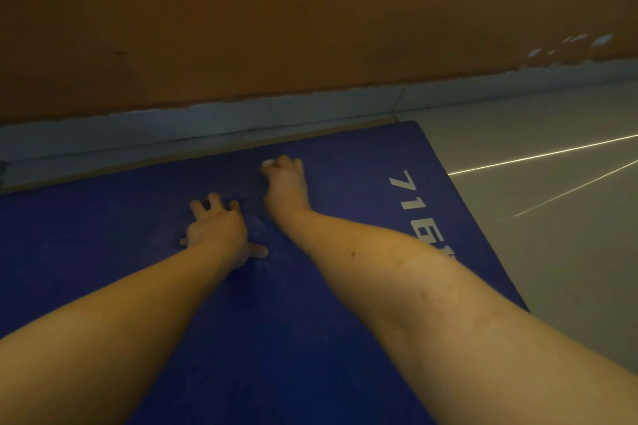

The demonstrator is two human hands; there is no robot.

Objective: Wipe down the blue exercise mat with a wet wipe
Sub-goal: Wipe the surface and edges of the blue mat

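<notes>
The blue exercise mat [103,245] lies flat on the floor and fills the lower left of the view, with white lettering near its right edge. My left hand [219,229] presses on the mat with its fingers spread. My right hand [284,179] reaches farther forward, toward the mat's far edge. Its fingers are curled round a small white wet wipe [267,164], and only a bit of the wipe shows at the fingertips. The wipe touches the mat. A faint damp sheen shows on the mat between the two hands.
A brown wall [276,17] with a grey skirting board [241,114] runs just behind the mat's far edge. Pale floor tiles [552,183] lie to the right of the mat, crossed by thin bright light streaks. The room is dim.
</notes>
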